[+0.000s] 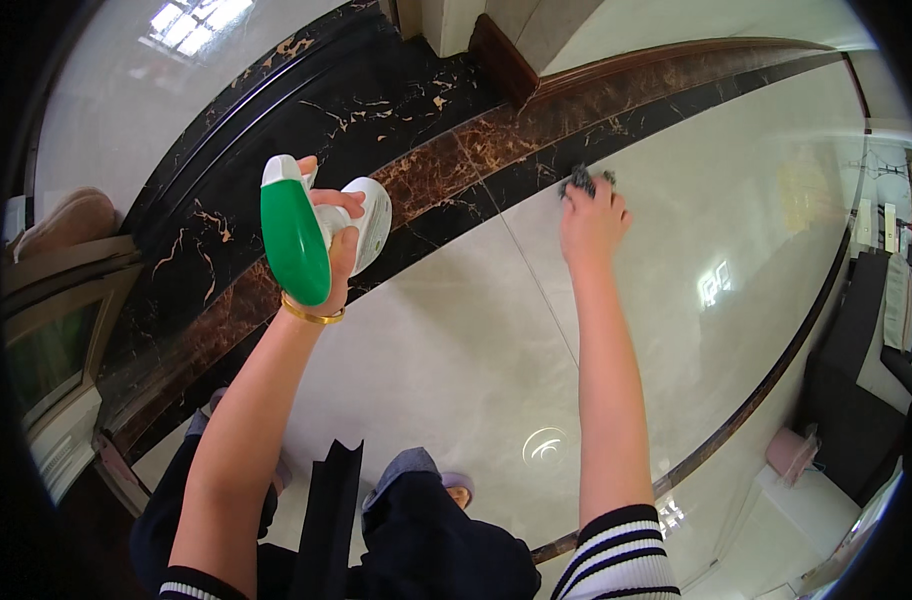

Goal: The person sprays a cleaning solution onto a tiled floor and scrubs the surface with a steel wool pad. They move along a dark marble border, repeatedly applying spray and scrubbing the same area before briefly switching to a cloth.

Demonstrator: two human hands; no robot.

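A white spray bottle [373,225] with a green and white trigger head is held in my left hand [339,251], the fingers wrapped around its neck. It hangs above the dark stone border of the floor, and its label bears writing. My right hand [594,221] reaches farther out, its fingers closed on a crumpled grey cloth [582,182]. That cloth is near the line where the pale glossy floor tile [456,322] meets the black marble strip [534,169]; the hand hides part of it.
A dark wood door-frame base [504,64] juts out at the top. At left stands a beige cabinet or appliance [65,330] with a tan slipper-like object [69,217] beyond it. Dark furniture [846,360] and a pink bin [790,454] are at right. My slippered foot [459,487] is below.
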